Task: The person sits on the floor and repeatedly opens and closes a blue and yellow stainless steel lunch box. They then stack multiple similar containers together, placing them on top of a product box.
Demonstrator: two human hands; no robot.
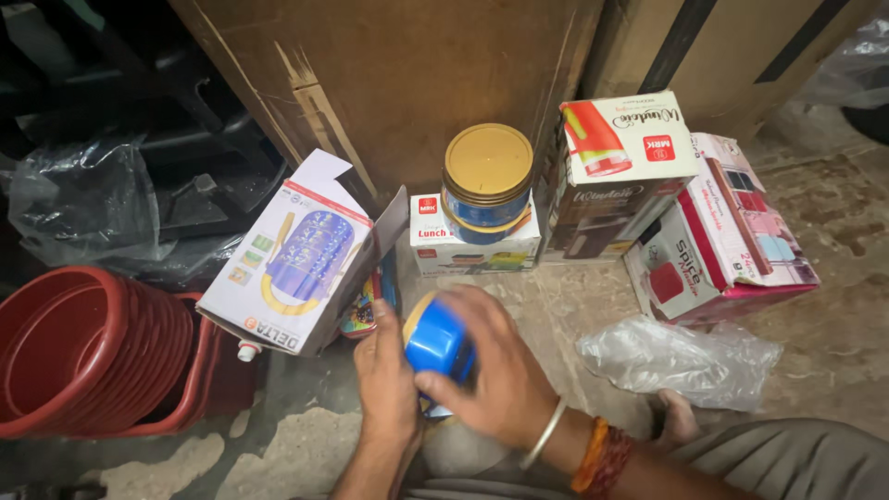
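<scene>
- Head view, landmark: a blue round container [435,344] with a yellow rim, held low over the concrete floor [833,352].
- Left hand [386,375]: pressed flat against the container's left side, fingers together.
- Right hand [495,366]: clamped over the container's top and right side, fingers curled around it; bangle and threads on the wrist.
- Just behind the container: a white lunch-box carton [472,248] carrying a second blue container with a gold lid [487,181].
- Left of the container: an open, tilted white carton [296,259]; farther left, stacked red plastic tubs [88,347].
- Right of the container: a crumpled clear plastic bag [681,361]; behind it, a cluster of printed cartons [667,204].
- Risk, as a judgement: the smooth round container could slip between the hands if grip loosens, dropping onto the hard floor; a wide elbow swing might topple the stacked container behind.
</scene>
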